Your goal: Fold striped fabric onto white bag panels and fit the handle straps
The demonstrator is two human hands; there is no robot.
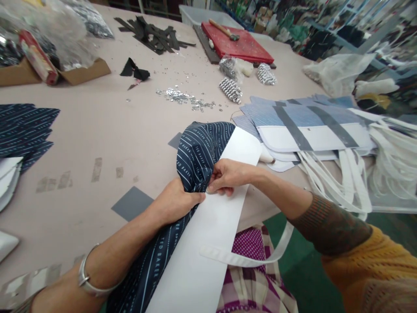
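Observation:
A navy striped bag (198, 152) with white lettering lies bunched at the table's front edge, joined to a long white panel (215, 217) with a white strap handle (247, 260). My left hand (177, 202) is closed around the navy fabric where it meets the white panel. My right hand (228, 176) pinches the same seam from the other side, fingertips almost touching the left hand. A metal bangle circles my left wrist.
A stack of finished blue-and-white bags (309, 126) with white handles lies to the right. Behind are loose silver studs (182, 98), black strips (153, 32), a red board (241, 43) with a hammer, and cardboard (81, 71). Navy pieces (22, 128) lie at left.

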